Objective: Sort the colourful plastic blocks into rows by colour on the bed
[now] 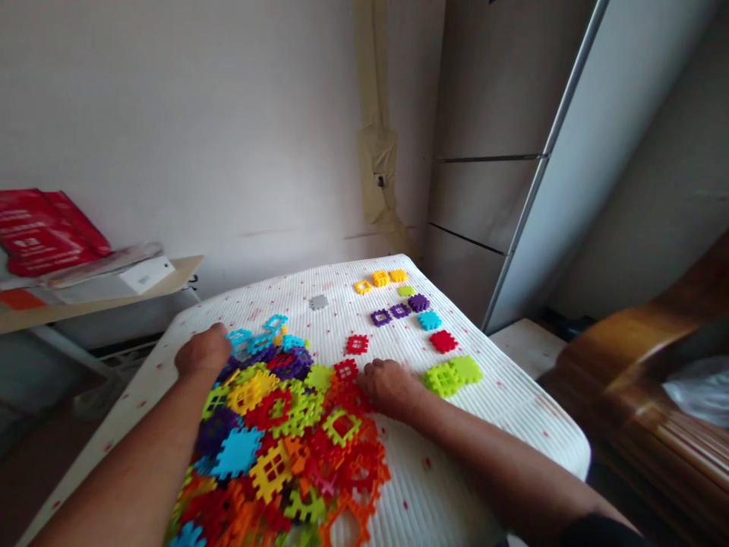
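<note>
A big pile of colourful plastic interlocking tiles covers the near left part of the white quilted surface. At the pile's far left edge is my left hand, closed, beside a light blue window-frame tile; its fingertips are hidden. My right hand rests at the pile's right side with curled fingers, touching the red tiles there. Whatever either hand grips is hidden. Just beyond the right hand lie a red window tile and another red lattice tile.
Sorted tiles lie to the right: green ones, a red square, a blue one, purple ones and yellow ones. A grey tile lies alone. A fridge, carved wooden furniture and a side shelf surround the surface.
</note>
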`<action>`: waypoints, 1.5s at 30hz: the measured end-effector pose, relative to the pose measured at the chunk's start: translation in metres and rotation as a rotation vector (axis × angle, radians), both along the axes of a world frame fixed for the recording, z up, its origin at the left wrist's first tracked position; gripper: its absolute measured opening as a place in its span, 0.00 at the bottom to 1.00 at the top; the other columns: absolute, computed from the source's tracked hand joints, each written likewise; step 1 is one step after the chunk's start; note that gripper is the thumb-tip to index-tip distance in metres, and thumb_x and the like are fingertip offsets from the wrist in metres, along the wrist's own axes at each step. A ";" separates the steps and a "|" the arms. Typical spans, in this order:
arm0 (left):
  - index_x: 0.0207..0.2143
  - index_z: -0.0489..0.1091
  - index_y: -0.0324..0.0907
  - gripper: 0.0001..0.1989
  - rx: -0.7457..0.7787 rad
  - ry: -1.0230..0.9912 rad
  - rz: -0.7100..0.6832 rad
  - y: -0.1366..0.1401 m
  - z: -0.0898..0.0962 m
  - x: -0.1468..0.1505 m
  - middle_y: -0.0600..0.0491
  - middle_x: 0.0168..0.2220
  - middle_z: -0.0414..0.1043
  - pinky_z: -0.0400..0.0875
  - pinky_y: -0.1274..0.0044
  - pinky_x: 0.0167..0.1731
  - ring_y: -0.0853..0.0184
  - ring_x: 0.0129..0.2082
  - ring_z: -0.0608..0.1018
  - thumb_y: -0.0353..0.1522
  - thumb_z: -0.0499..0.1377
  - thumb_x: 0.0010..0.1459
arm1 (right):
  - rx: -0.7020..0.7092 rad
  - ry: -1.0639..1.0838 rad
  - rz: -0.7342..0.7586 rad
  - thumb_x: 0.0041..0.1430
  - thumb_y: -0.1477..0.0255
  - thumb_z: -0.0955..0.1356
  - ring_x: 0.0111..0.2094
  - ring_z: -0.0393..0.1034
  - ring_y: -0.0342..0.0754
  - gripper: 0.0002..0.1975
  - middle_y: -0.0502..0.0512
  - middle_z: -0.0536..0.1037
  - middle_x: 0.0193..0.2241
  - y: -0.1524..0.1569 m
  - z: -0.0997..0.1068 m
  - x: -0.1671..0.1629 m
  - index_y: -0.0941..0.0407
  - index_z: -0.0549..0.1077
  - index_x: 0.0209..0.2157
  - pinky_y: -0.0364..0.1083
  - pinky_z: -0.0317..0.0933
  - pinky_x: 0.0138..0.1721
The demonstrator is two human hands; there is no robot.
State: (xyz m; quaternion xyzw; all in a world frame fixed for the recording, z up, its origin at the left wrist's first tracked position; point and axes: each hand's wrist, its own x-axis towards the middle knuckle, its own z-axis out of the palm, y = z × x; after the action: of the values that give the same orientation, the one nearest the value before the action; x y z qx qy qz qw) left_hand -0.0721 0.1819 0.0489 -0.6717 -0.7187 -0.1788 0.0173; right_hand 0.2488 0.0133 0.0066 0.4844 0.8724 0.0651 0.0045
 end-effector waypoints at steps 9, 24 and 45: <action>0.37 0.69 0.43 0.13 0.046 0.077 -0.042 -0.023 0.022 0.019 0.54 0.25 0.71 0.64 0.75 0.32 0.61 0.30 0.73 0.36 0.49 0.53 | 0.035 -0.001 0.011 0.56 0.79 0.62 0.31 0.70 0.50 0.07 0.60 0.75 0.30 0.000 -0.003 0.000 0.60 0.71 0.34 0.46 0.62 0.28; 0.33 0.70 0.44 0.08 0.413 -0.176 -0.643 -0.136 0.003 0.082 0.54 0.32 0.76 0.70 0.77 0.38 0.68 0.33 0.77 0.31 0.51 0.55 | -0.035 0.479 -0.158 0.57 0.79 0.59 0.35 0.70 0.46 0.10 0.57 0.76 0.32 -0.001 0.013 0.002 0.58 0.71 0.35 0.42 0.60 0.37; 0.40 0.66 0.42 0.13 0.662 -0.090 -0.896 -0.171 -0.022 0.096 0.50 0.36 0.74 0.72 0.75 0.42 0.68 0.39 0.76 0.21 0.54 0.53 | -0.342 1.194 0.214 0.48 0.71 0.70 0.35 0.67 0.44 0.21 0.54 0.72 0.40 -0.016 0.021 -0.013 0.57 0.68 0.46 0.44 0.63 0.37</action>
State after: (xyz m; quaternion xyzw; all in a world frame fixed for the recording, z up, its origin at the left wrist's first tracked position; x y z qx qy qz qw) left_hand 0.0242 0.0105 0.0270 -0.8620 -0.2685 -0.4132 0.1189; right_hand 0.2355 -0.0028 0.0272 0.3396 0.7662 -0.3568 -0.4126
